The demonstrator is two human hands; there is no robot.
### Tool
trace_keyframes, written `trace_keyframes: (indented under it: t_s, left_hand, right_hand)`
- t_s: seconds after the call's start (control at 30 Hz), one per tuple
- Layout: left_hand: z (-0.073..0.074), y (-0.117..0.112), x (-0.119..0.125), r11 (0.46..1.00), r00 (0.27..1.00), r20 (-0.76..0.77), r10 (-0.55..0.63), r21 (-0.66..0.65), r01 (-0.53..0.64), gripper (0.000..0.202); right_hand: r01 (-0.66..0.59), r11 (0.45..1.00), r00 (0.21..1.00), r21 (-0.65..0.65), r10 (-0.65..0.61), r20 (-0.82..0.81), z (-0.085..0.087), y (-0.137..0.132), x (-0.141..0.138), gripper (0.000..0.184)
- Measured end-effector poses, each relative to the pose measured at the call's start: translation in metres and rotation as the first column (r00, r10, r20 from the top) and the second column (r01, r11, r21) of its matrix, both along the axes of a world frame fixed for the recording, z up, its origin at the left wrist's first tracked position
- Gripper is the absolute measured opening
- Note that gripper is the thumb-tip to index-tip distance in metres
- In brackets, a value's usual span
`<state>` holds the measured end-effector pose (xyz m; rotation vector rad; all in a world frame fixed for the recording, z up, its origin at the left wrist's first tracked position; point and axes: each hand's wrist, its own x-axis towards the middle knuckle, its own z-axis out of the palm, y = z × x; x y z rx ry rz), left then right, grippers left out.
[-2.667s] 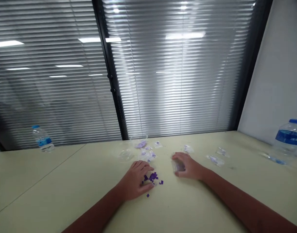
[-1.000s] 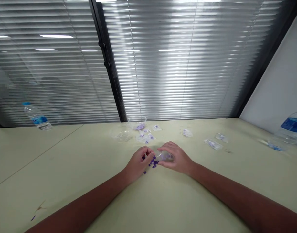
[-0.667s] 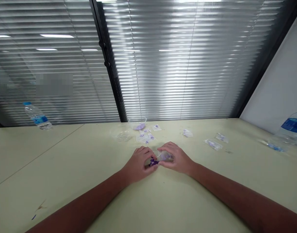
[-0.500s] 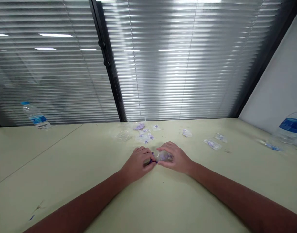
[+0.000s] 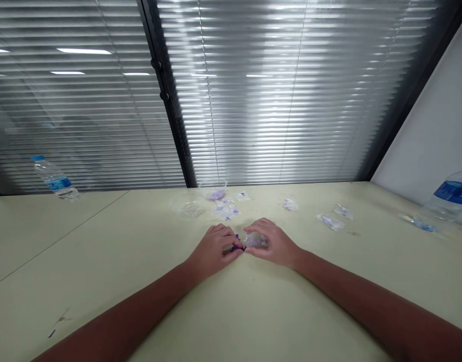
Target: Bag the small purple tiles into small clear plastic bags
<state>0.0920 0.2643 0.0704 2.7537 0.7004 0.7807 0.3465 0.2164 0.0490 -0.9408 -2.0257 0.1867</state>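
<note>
Both hands meet over the middle of the table. My left hand [image 5: 217, 246] pinches a small dark purple piece [image 5: 236, 246] between thumb and fingers; its exact kind is too small to tell. My right hand [image 5: 274, 244] curls around a small clear plastic bag [image 5: 256, 240] with something pale purple inside. The bag's left end touches the purple piece at my left fingertips. Just beyond the hands lie several small clear packets [image 5: 226, 211] with purple contents, beside a clear plastic tub [image 5: 215, 193] holding purple bits.
A clear round lid [image 5: 191, 209] lies left of the tub. More packets [image 5: 331, 221] are spread to the right. A water bottle [image 5: 57, 178] stands back left, a large bottle [image 5: 451, 196] at the right edge. Window blinds [image 5: 253, 100] rise behind the table [image 5: 121, 251].
The view has tilted very slightly. Both hands keep nearly the same place and grip, with the bag and purple piece still between them.
</note>
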Motion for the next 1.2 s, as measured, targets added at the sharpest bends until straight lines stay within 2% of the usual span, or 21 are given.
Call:
trace_keyframes:
  t_s: [0.2, 0.3, 0.4, 0.5, 0.57, 0.67, 0.8, 0.97, 1.07, 1.13, 1.2]
  left_hand:
    - [0.0, 0.004, -0.002, 0.999, 0.999, -0.026, -0.027, -0.036, 0.026, 0.009]
    - [0.002, 0.002, 0.0, 0.997, 1.0, -0.001, 0.0, -0.077, 0.0, 0.013]
    - [0.007, -0.005, 0.005, 0.972, 0.992, 0.101, 0.077, -0.228, -0.052, 0.021]
    - [0.012, -0.015, 0.01, 0.903, 0.969, 0.169, 0.178, -0.419, -0.093, 0.031]
    - [0.014, -0.02, 0.014, 0.874, 0.959, 0.179, 0.222, -0.472, -0.114, 0.032]
    - [0.014, -0.024, 0.017, 0.899, 0.96, 0.186, 0.212, -0.422, -0.116, 0.025]
    - [0.012, -0.025, 0.017, 0.922, 0.966, 0.213, 0.145, -0.383, -0.054, 0.021]
    - [0.007, -0.022, 0.011, 0.864, 0.946, 0.235, 0.224, -0.498, -0.081, 0.027]
    - [0.004, -0.02, 0.008, 0.822, 0.938, 0.265, 0.224, -0.569, -0.035, 0.03]
    - [0.004, -0.019, 0.008, 0.852, 0.94, 0.279, 0.197, -0.524, -0.023, 0.028]
    - [0.007, -0.019, 0.007, 0.931, 0.955, 0.271, 0.12, -0.365, -0.013, 0.023]
  right_hand:
    - [-0.003, 1.0, 1.0, 0.0, 0.003, 0.008, 0.001, 0.0, -0.001, 0.045]
    - [-0.003, 1.0, 1.0, -0.008, 0.003, 0.014, 0.002, -0.001, -0.001, 0.045]
    - [0.009, 1.0, 1.0, -0.02, -0.008, 0.022, 0.003, -0.001, 0.0, 0.045]
    - [0.003, 0.999, 1.0, -0.032, -0.002, 0.024, 0.003, -0.002, 0.0, 0.046]
    - [-0.013, 0.999, 1.0, -0.03, 0.014, 0.02, 0.002, -0.003, -0.001, 0.048]
    - [-0.037, 0.999, 0.999, -0.021, 0.037, 0.02, 0.001, -0.003, -0.003, 0.047]
    - [-0.048, 0.999, 0.999, -0.002, 0.048, 0.003, 0.0, -0.001, -0.004, 0.047]
    - [-0.027, 1.0, 1.0, -0.009, 0.027, -0.002, 0.003, -0.002, -0.002, 0.046]
    - [-0.023, 1.0, 1.0, -0.018, 0.023, 0.003, 0.005, -0.003, -0.002, 0.044]
    - [-0.023, 1.0, 1.0, -0.014, 0.023, 0.001, 0.005, -0.003, -0.003, 0.044]
    - [-0.028, 1.0, 1.0, -0.008, 0.028, -0.005, 0.004, -0.003, -0.003, 0.045]
